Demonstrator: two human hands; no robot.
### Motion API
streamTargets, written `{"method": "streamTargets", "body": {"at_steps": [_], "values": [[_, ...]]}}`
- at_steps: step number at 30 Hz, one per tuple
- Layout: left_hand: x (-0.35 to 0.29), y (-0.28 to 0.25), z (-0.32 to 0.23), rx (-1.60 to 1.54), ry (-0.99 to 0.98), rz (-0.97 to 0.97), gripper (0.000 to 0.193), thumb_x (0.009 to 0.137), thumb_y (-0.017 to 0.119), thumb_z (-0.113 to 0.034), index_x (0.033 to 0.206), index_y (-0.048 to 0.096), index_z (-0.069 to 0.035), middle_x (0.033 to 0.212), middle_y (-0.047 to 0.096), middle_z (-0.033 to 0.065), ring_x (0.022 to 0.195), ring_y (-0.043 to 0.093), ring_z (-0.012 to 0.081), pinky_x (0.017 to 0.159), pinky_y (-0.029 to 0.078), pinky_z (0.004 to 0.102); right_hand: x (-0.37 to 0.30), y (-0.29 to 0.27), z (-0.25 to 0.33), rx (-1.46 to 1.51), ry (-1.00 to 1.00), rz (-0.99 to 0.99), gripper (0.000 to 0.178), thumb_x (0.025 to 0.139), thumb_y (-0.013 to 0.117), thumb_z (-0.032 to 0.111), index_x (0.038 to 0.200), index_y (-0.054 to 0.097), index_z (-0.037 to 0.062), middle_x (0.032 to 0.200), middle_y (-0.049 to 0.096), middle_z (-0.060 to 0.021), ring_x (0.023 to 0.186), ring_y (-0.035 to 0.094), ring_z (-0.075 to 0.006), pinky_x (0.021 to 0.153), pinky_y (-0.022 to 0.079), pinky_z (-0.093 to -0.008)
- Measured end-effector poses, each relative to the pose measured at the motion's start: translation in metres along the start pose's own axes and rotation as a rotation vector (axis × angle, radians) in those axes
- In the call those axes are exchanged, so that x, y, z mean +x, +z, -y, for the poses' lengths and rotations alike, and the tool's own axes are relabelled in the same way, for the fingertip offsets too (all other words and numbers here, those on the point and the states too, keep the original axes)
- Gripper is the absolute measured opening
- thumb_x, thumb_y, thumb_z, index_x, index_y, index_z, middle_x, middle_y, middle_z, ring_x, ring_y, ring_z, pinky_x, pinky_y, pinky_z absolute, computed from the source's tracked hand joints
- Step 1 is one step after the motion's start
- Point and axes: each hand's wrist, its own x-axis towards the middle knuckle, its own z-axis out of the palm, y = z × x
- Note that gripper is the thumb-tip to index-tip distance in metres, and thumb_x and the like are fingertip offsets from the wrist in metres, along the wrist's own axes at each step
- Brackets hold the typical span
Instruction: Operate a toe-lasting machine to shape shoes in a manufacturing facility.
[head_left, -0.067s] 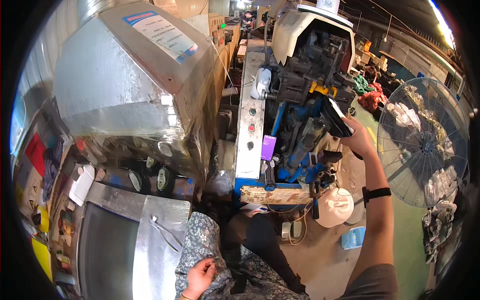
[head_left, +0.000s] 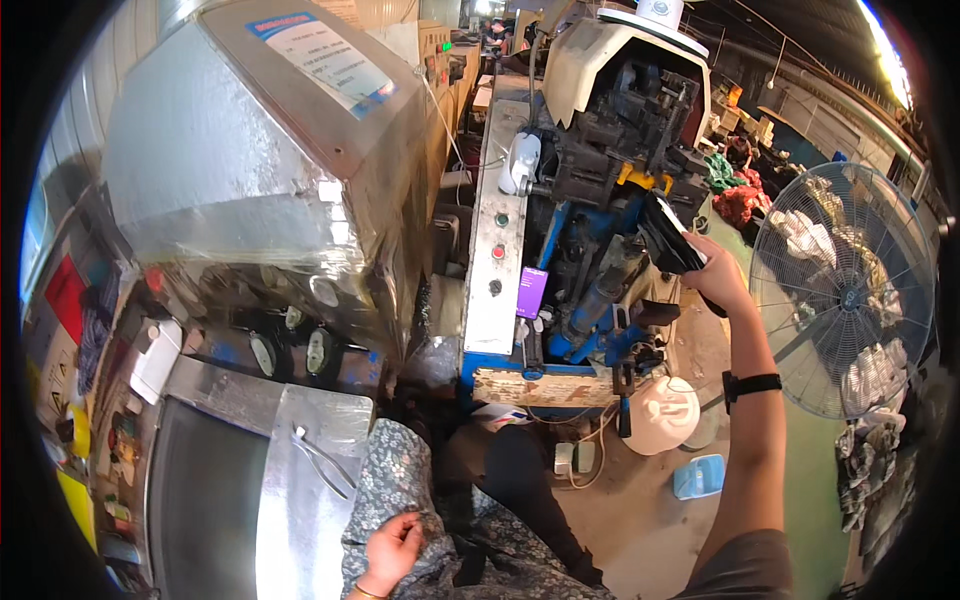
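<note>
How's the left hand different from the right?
The right hand grips a black, shoe-like thing; the left hand curls over flowery cloth, holding nothing visible. The right hand is by the machine; the left is lower in view. The right arm wears a black band; the left wrist, a golden bracelet. Both hands are bare.

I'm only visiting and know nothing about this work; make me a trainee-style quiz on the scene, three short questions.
1. Which hand holds the black item?
2. True or false: the pliers lie on the metal sheet, left of the left hand.
3. What colour is the tub on the floor: A red, B black, C blue?

Key: 1. The right hand. 2. True. 3. C.
</note>
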Motion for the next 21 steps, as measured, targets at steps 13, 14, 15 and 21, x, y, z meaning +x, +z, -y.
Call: {"method": "streamTargets", "body": {"at_steps": [13, 14, 15, 21], "values": [[0.0, -0.002, -0.01, 0.053, 0.061, -0.053, 0.018, 0.085, 0.068, -0.016, 0.099, 0.069, -0.006, 0.074, 0.07, 0.0099, 0.063, 0.07, 0.0212, 0.058, 0.053, 0.031, -0.004, 0.01, 0.009, 0.331, 0.261, 0.001, 0.067, 0.061, 0.077, 0.004, 0.126, 0.063, 0.0043, 0.108, 0.068, -0.0087, 0.083, 0.064, -0.017, 0.08, 0.049, -0.0267], [0.0, -0.003, -0.011, 0.09, 0.076, -0.05, 0.018, 0.085, 0.068, -0.016, 0.1, 0.069, -0.006, 0.073, 0.07, 0.0096, 0.063, 0.069, 0.0213, 0.058, 0.053, 0.0311, -0.007, 0.016, 0.001, 0.435, 0.216, -0.053, 0.063, 0.066, 0.07, -0.001, 0.129, 0.061, 0.0049, 0.092, 0.068, -0.0025, 0.079, 0.063, -0.0155, 0.077, 0.05, -0.0268], [0.001, -0.004, -0.014, 0.127, 0.091, -0.047, 0.018, 0.085, 0.068, -0.016, 0.1, 0.069, -0.006, 0.073, 0.07, 0.0094, 0.062, 0.069, 0.0215, 0.058, 0.053, 0.0312, -0.008, 0.016, -0.006, 0.427, 0.207, -0.043, 0.063, 0.066, 0.07, -0.001, 0.129, 0.061, 0.0049, 0.092, 0.068, -0.0025, 0.079, 0.063, -0.0155, 0.077, 0.05, -0.0268], [0.002, -0.008, -0.015, 0.191, 0.155, -0.042, 0.018, 0.086, 0.066, -0.011, 0.103, 0.068, -0.004, 0.08, 0.071, 0.009, 0.065, 0.07, 0.0169, 0.059, 0.053, 0.0284, -0.028, 0.03, -0.031, 1.093, 0.437, 0.036, 0.055, 0.076, 0.06, 0.004, 0.13, 0.051, 0.0017, 0.109, 0.065, -0.0089, 0.09, 0.065, -0.0177, 0.078, 0.053, -0.0295]]}}
